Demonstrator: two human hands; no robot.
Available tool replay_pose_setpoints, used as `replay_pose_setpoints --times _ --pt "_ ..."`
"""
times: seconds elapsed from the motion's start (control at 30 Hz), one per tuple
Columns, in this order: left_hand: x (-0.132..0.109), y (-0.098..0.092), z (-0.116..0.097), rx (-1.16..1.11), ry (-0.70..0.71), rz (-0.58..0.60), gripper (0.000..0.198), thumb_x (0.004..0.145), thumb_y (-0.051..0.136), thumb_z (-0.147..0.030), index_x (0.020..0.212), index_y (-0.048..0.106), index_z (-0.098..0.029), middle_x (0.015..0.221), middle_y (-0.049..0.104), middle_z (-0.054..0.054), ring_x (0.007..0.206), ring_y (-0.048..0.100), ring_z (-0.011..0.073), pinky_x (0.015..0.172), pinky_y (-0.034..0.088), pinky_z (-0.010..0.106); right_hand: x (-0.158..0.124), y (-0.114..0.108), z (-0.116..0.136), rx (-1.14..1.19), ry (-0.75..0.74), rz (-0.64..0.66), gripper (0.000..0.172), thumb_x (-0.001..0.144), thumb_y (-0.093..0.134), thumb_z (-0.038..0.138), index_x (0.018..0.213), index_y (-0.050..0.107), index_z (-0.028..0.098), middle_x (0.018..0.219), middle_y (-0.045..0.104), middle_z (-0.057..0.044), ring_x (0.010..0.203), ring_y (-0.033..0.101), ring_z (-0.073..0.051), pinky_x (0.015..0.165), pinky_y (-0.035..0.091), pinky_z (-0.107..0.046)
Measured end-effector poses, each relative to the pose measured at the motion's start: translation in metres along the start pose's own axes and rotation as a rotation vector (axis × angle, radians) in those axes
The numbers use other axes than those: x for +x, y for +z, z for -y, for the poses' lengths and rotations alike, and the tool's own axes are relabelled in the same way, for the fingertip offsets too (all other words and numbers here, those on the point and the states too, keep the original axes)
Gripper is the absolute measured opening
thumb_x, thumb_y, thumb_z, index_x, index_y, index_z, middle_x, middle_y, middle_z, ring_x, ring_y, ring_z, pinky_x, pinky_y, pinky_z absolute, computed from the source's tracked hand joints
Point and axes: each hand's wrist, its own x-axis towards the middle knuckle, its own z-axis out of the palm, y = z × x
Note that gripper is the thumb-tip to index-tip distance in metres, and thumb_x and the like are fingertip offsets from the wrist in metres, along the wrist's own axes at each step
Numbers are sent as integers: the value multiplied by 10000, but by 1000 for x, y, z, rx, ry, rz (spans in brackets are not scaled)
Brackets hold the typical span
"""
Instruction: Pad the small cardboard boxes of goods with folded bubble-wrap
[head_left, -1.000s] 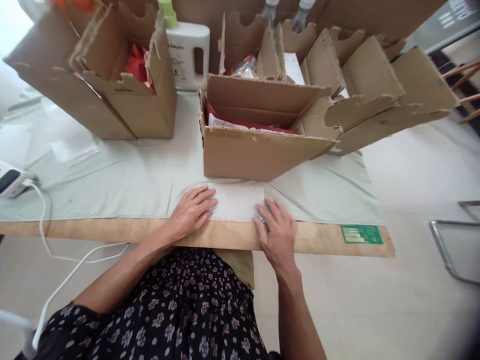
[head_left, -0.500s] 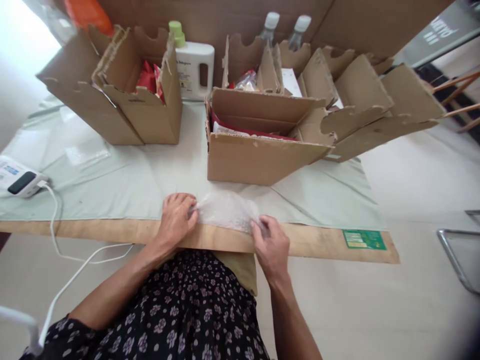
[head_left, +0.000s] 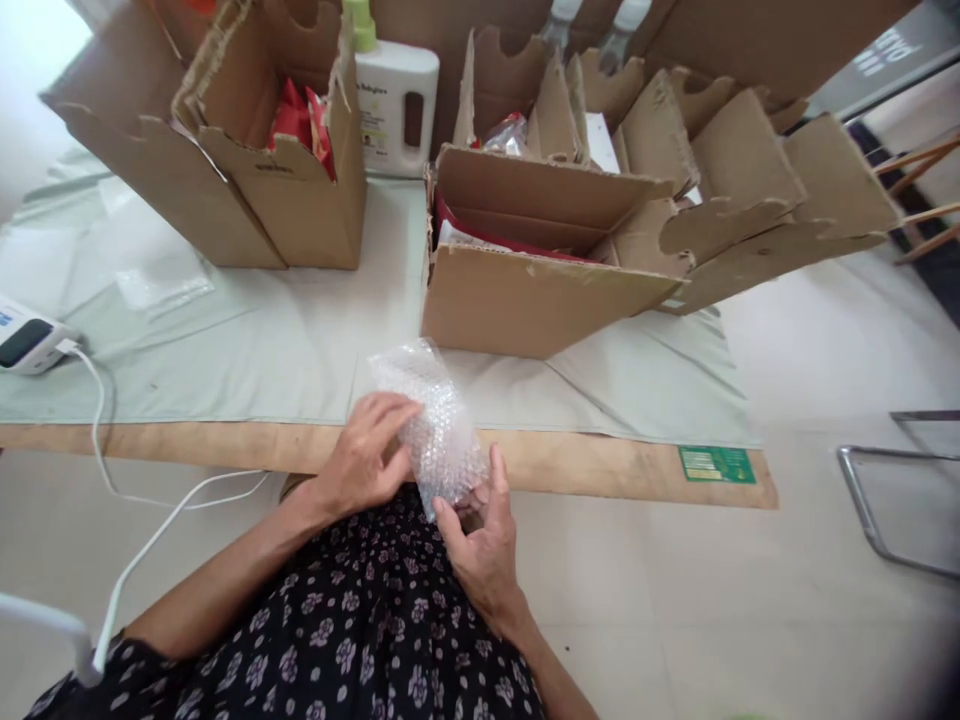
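Note:
A clear bubble wrap pouch (head_left: 442, 430) is tilted over the table's wooden front edge, its upper end over the cloth. My right hand (head_left: 484, 550) grips its lower end, with the thumb on the near side and some fingers seen through or behind the plastic. Against the pouch's left side, my left hand (head_left: 367, 450) rests its extended fingertips, the thumb standing apart below them. Nothing can be made out inside the pouch.
Behind the pouch stands a cardboard box (head_left: 555, 305) with red packaging inside; more cut boxes (head_left: 300, 200) hold packets. A white jug (head_left: 397, 110) is at the back. At left lie flat plastic bags (head_left: 165, 275) and a white device (head_left: 30, 340) with a cable.
The pouch has been lifted and turned from lying crosswise to a slant. My right hand has moved left and nearer my body; my left hand has shifted slightly right, its pinch loosened.

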Motion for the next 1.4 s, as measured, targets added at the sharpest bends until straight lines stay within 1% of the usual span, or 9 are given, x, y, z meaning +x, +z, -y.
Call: replay_pose_setpoints --times 0.17,0.27,0.4,0.6,0.7,0.87,1.1,1.27,1.4 --pt "-28 -8 -18 -235 -58 281 923 788 623 -194 1633 254 -238 1469 586 153 1362 548 335 1142 472 563 21 4 18 118 -95 119 849 987 607 353 1664 99 292 1201 719 -89 955 742 -187 905 629 -413" --pt "-20 -1 -11 -171 -262 112 680 914 578 -271 1567 399 -198 1229 707 127 1156 660 276 1031 545 470 35 3 22 69 -125 153 780 1023 548 342 1670 115 294 1292 694 -117 1057 735 -206 953 617 -440" --pt "-9 8 0 -22 -365 -29 522 943 515 -212 1464 528 -189 919 715 48 888 664 216 895 547 395 53 -12 17 -313 -405 86 563 1003 535 212 1555 444 275 1272 725 -98 1168 691 -240 1025 565 -468" --pt "-10 9 5 226 -290 -19 588 916 572 -184 1495 474 -154 870 702 57 878 644 267 880 510 442 83 -18 12 -887 -699 265 376 955 553 115 1283 691 233 1410 676 -93 1376 542 -311 1060 454 -488" --pt "-15 1 2 294 -203 -80 588 938 632 -282 1487 465 -155 1130 700 141 1061 637 314 940 508 474 89 -15 15 -921 -764 233 257 987 555 126 1147 732 220 1273 748 -68 1303 582 -300 1026 436 -455" --pt "-24 -7 -6 178 -6 -12 422 976 585 -242 1390 550 -171 1143 711 126 1059 647 274 943 517 431 92 -17 30 -806 -753 317 189 1013 552 157 1071 724 211 961 790 -33 976 675 -233 957 450 -423" --pt "-8 5 8 215 -213 -34 287 939 608 -209 1210 694 -174 803 721 35 762 646 219 769 504 365 91 -17 32 -722 -779 0 183 1003 609 236 1156 704 200 1052 773 -85 1023 674 -249 921 485 -412" --pt "4 4 17 229 -269 -59 262 924 641 -244 1168 712 -181 838 733 52 825 665 240 847 507 417 87 -13 19 -792 -830 148 210 972 636 194 1168 708 211 1155 773 -79 1148 655 -276 995 463 -455" --pt "-3 -4 10 -161 -472 -174 448 907 657 -382 1301 632 -172 1114 725 106 937 681 228 891 548 415 97 -2 9 -652 -688 87 187 1007 594 218 1132 733 226 1073 795 -64 1053 697 -247 973 492 -439"
